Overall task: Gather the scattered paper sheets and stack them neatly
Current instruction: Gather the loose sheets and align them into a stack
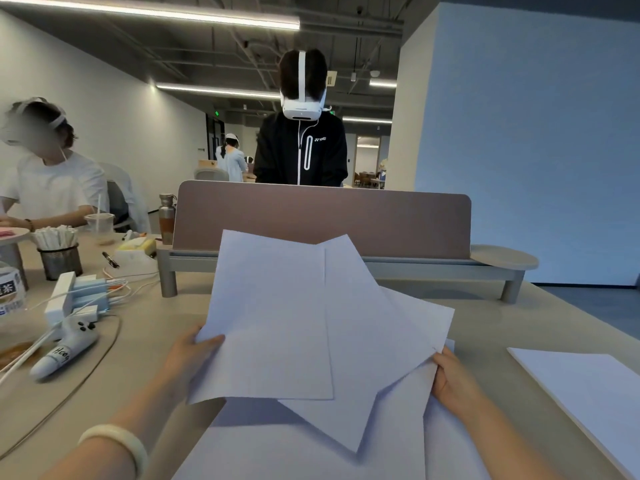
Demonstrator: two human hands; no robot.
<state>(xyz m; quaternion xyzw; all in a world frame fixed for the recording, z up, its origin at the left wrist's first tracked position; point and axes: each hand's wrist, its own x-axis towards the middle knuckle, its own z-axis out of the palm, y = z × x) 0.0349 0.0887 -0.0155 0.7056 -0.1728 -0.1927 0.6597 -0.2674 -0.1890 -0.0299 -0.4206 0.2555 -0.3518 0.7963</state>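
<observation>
I hold a fanned bunch of white paper sheets (311, 327) lifted above the beige table (145, 341), their corners pointing in different directions. My left hand (188, 355) grips the left edge of the front sheet, thumb on its face. My right hand (450, 374) pinches the right corner of the bunch. Beneath them, more white sheets (311, 455) lie flat on the table near me. A separate neat stack of white paper (585, 393) lies at the right edge of the table.
A brown desk divider on a grey shelf (322, 220) stands behind the sheets. At left are a white controller (65, 351), cables and chargers, a mesh cup of straws (59, 254), a pen and a bottle. A person stands beyond the divider; another sits at left.
</observation>
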